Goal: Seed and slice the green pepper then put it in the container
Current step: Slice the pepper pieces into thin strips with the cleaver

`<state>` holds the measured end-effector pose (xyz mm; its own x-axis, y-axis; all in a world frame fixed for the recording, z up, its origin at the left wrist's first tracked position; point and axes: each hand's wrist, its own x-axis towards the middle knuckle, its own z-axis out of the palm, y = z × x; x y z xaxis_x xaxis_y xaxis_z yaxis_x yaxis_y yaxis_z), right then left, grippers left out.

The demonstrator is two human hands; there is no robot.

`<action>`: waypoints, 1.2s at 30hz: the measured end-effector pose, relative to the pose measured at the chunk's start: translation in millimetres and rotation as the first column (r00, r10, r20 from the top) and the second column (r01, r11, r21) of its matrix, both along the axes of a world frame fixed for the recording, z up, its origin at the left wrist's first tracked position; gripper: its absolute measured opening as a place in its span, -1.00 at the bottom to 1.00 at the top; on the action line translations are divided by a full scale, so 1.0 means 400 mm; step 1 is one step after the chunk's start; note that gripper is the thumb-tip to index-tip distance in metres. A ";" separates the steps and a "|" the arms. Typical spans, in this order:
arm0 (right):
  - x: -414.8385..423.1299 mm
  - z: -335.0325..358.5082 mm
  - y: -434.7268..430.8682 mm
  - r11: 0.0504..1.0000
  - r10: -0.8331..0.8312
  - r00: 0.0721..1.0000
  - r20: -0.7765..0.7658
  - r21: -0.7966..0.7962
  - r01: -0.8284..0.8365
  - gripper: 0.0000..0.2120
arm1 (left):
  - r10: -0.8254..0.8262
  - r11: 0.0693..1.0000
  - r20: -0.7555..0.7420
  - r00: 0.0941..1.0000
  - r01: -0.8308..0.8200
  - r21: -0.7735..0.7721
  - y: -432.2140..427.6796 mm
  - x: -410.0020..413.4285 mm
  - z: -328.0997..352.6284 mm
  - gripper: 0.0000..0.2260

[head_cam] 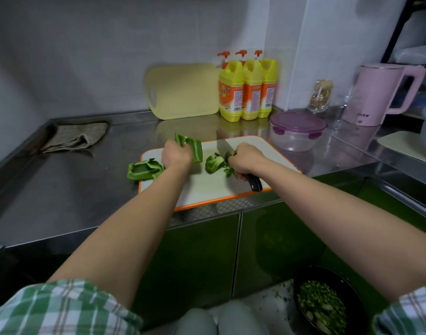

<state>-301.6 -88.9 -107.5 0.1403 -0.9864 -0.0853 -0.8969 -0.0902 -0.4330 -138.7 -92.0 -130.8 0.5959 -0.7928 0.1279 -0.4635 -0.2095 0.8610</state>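
Observation:
A white cutting board with an orange rim (207, 187) lies on the steel counter. My left hand (176, 154) grips a large piece of green pepper (191, 146), lifted above the board. My right hand (247, 160) holds a black-handled knife (222, 147), blade pointing away, handle end (255, 183) sticking out toward me. A smaller pepper piece (214, 163) lies on the board just left of the blade. Another pepper piece (144, 169) rests at the board's left edge. The clear container with a purple lid (297, 130), lid on, stands behind the board to the right.
Three yellow detergent bottles (247, 89) and a pale yellow cutting board (183, 91) lean against the back wall. A grey cloth (74, 137) lies at the left. A pink kettle (381, 93) and glass jar (320, 96) stand right. A black bin with green scraps (325, 303) sits on the floor.

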 end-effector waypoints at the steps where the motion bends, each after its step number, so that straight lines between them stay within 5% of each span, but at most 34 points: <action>1: -0.004 0.006 -0.001 1.000 -0.011 1.000 0.013 0.002 0.011 -0.79 | 0.003 1.000 -0.031 1.000 -0.002 0.005 0.005 0.010 -0.001 -0.73; 7: -0.014 0.015 0.025 0.998 -0.055 0.993 -0.104 -0.016 0.054 -0.80 | 0.013 1.000 -0.120 0.993 -0.014 -0.008 0.019 0.047 -0.001 -0.73; 14: 0.080 0.017 0.058 0.999 0.034 0.998 -0.050 0.022 -0.033 -0.92 | 0.013 1.000 -0.224 0.975 -0.019 -0.025 0.042 0.067 -0.006 -0.74; 22: 0.161 0.006 0.070 0.995 0.084 0.987 0.137 0.032 -0.089 -0.79 | -0.012 0.997 -0.442 0.897 -0.025 -0.079 0.058 0.122 -0.007 -0.90; 28: 0.105 0.008 0.042 0.999 -0.006 0.963 0.270 -0.048 0.020 -0.70 | -0.063 0.995 -0.487 0.871 0.015 -0.101 0.046 0.109 -0.009 -0.88; 36: 0.079 -0.032 0.038 0.993 0.069 0.903 0.424 0.061 -0.104 -0.73 | -0.077 0.995 -0.503 0.861 0.033 -0.095 0.041 0.070 -0.007 -0.77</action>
<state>-270.2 -73.5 -120.4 0.2651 -0.9611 -0.0778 -0.6201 -0.1081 -0.7770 -110.8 -75.8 -133.7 0.5515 -0.8263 -0.1143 0.0313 -0.1165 0.9927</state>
